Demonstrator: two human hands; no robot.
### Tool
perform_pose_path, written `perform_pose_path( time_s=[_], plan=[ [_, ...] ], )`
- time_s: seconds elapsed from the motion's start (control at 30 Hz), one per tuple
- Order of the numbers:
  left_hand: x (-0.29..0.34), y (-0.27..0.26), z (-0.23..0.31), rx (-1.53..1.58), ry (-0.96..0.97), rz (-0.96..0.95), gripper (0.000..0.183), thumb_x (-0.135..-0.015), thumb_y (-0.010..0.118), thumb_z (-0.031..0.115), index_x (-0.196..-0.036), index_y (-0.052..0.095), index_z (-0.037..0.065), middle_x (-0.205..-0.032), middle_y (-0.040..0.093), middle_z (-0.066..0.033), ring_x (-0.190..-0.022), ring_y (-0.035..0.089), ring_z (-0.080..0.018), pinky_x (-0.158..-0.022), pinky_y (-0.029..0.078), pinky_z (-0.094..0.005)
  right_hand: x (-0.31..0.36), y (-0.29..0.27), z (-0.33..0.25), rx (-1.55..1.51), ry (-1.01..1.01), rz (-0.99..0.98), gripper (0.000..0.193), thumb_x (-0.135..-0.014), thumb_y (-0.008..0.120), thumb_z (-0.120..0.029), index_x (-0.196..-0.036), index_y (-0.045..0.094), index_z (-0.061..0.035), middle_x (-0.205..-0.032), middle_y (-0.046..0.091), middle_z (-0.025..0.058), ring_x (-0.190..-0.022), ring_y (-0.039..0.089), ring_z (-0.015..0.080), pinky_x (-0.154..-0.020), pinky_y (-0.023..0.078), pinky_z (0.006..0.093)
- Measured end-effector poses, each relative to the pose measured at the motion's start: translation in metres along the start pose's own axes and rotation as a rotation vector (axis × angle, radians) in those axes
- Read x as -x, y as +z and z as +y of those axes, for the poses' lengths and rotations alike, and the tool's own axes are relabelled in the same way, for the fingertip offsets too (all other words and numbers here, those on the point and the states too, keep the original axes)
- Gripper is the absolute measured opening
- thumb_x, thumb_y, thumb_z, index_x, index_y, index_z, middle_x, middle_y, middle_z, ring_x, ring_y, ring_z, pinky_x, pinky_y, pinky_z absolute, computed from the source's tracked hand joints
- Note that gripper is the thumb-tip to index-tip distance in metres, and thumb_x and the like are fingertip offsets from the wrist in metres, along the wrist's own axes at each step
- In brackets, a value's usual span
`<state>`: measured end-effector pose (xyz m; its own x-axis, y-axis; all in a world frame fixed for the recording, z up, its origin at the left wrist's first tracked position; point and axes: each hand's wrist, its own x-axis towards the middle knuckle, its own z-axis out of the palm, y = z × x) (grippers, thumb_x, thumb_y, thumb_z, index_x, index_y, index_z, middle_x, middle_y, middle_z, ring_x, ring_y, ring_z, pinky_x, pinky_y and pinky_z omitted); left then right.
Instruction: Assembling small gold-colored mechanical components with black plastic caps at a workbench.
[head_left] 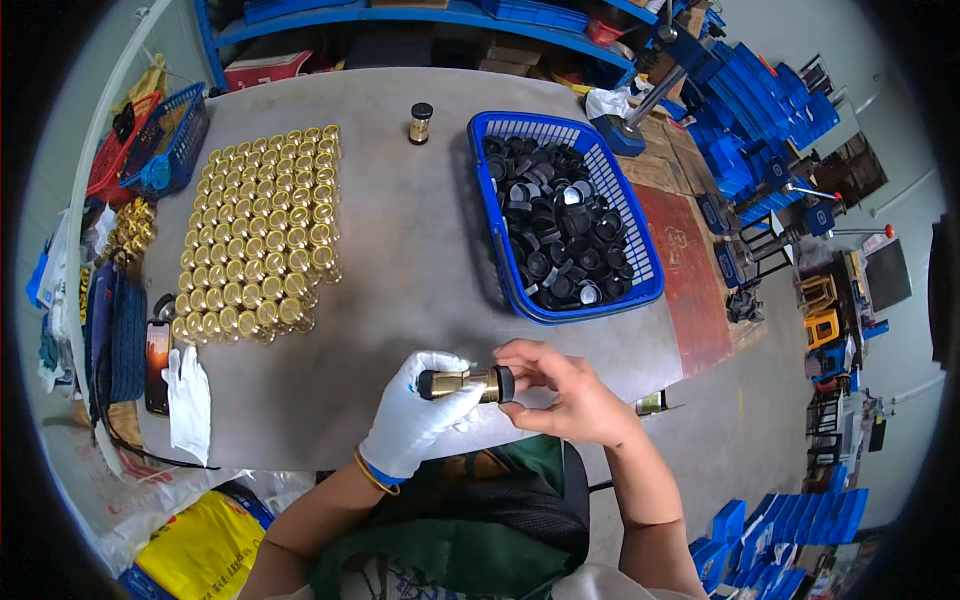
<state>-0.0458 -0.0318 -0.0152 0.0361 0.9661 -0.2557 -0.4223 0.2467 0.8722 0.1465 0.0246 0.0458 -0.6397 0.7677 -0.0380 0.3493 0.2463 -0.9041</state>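
My left hand [412, 415], in a white glove, is closed around a short gold cylinder [476, 384] held sideways above the table's near edge. The cylinder has a black cap at each end. Bare, my right hand [570, 395] has its thumb and fingers curled about the right-hand black cap [504, 384]. To the left, many gold-topped clear cylinders [255, 235] stand upright in close rows. A similar cylinder with black ends [420, 124] stands alone toward the far side. Loose black caps [560, 220] fill a blue plastic basket [580, 316] on the right.
The grey table [390, 260] carries a phone [157, 365] and a spare white glove [187, 405] at its left edge. Blue and red baskets [170, 140] sit beyond the far left corner. A hand-lever press [625, 130] stands at the back right.
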Motion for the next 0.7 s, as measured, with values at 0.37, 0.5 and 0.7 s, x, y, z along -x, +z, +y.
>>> perform_pose_path(
  time_s=[0.37,0.5,0.7],
  plan=[
    [0.007,0.003,0.006,-0.054,0.051,0.019,0.022,-0.084,0.065,-0.001,-0.101,0.052,0.001,-0.087,0.061,-0.0094,-0.068,0.062,-0.0138,-0.059,0.052,-0.0266,0.006,0.004,0.003,0.187,-0.145,0.053,0.041,-0.071,0.078,-0.003,-0.108,0.062,0.0013,-0.095,0.066,0.0101,-0.083,0.063,0.0158,-0.073,0.052,0.0283],
    [0.009,0.007,0.018,0.026,-0.102,0.025,0.021,-0.083,0.066,-0.001,-0.100,0.053,0.001,-0.087,0.062,-0.0087,-0.070,0.062,-0.0133,-0.060,0.051,-0.0265,0.006,0.005,0.001,0.298,-0.305,0.122,0.037,-0.075,0.077,-0.011,-0.106,0.062,0.0002,-0.087,0.065,0.0119,-0.078,0.064,0.0190,-0.070,0.053,0.0313],
    [0.013,0.008,0.005,-0.176,0.135,0.036,0.025,-0.079,0.073,0.005,-0.097,0.057,0.001,-0.097,0.064,-0.0078,-0.087,0.061,-0.0122,-0.078,0.051,-0.0280,0.011,0.002,0.003,0.064,0.111,-0.025,0.030,-0.079,0.074,-0.016,-0.102,0.061,0.0004,-0.091,0.066,0.0143,-0.081,0.065,0.0190,-0.067,0.052,0.0314]
  ],
)
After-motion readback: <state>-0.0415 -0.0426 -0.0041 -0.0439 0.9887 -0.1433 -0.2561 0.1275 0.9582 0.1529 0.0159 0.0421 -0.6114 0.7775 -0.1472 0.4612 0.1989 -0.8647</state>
